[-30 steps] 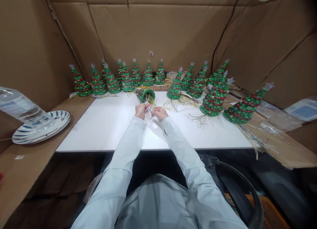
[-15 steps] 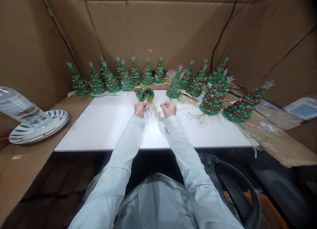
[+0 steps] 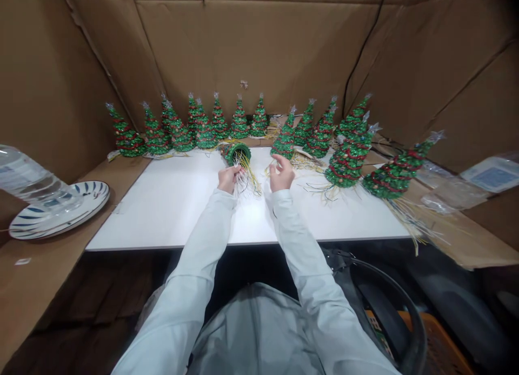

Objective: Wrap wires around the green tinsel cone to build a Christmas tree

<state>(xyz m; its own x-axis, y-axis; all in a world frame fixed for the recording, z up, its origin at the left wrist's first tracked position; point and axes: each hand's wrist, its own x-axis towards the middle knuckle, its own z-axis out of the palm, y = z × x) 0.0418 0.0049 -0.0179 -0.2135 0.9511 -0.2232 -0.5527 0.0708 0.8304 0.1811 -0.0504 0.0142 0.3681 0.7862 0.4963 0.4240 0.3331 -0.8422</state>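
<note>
Many small green tinsel trees (image 3: pixel 239 124) stand upright; one tipped tree (image 3: pixel 235 153) lies at twelve o'clock. The left hand (image 3: pixel 228 179) seems to pinch its wires (image 3: pixel 245 176); the right hand (image 3: pixel 280 173) is spread, empty.

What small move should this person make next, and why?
Probably the open right hand should pinch the loose yellow and white strands, because only the left hand is on them, beside the tipped-over green glittery Christmas tree, and they splay out unheld over the white table.
</note>
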